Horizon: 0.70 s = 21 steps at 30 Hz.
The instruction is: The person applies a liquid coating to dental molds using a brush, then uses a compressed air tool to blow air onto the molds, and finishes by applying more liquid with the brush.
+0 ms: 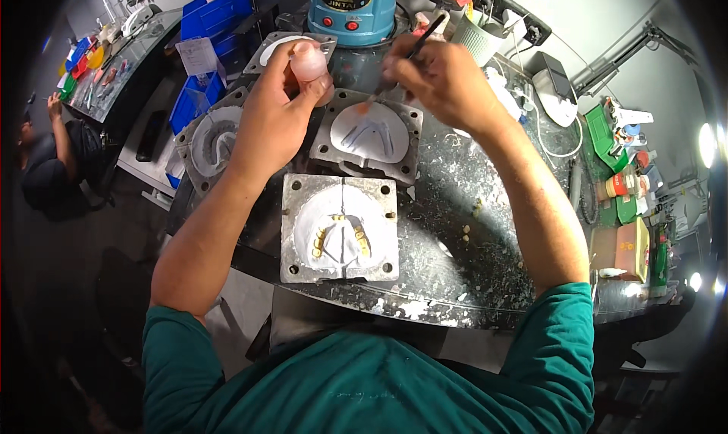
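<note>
My left hand [273,123] is wrapped round a small pinkish bottle [308,62], held upright above the bench. In my right hand [447,81] is a thin brush with a dark handle [434,26]. Its orange-brown bristles [364,108] are at the far part of the white plaster [362,140] in a metal denture flask half [412,123]; whether they touch, I cannot tell. That plaster has a V-shaped grey ridge. Nearer me lies another flask half [290,233], its plaster bearing a horseshoe of yellowish teeth [318,242].
Two more plaster-filled flask halves [188,142] [322,43] lie left and behind. A teal machine [353,17] stands at the back. White scraps litter the dark bench [485,282]. Blue bins [216,17] are at left, green trays [603,138] at right. Another person [57,157] sits far left.
</note>
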Each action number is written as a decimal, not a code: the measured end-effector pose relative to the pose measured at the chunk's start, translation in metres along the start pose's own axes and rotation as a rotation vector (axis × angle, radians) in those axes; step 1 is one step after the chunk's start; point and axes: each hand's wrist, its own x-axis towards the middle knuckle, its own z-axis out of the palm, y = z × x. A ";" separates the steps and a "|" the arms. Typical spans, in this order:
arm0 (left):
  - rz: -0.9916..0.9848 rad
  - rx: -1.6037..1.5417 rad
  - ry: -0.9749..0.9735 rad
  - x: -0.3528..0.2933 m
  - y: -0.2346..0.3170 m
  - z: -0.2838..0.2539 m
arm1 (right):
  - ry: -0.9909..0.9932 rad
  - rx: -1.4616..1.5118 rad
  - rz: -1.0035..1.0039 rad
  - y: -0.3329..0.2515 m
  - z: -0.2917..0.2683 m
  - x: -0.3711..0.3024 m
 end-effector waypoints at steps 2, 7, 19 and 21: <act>-0.022 0.124 0.021 0.003 -0.001 0.003 | 0.029 -0.060 0.067 0.011 -0.014 0.000; -0.133 0.292 0.039 0.006 -0.001 0.000 | -0.045 0.000 0.148 0.014 -0.032 -0.025; -0.332 0.448 -0.053 0.006 0.009 0.000 | -0.049 0.064 0.138 -0.001 -0.039 -0.057; -0.234 0.537 -0.029 0.000 0.006 -0.009 | -0.070 0.119 0.080 -0.007 -0.037 -0.058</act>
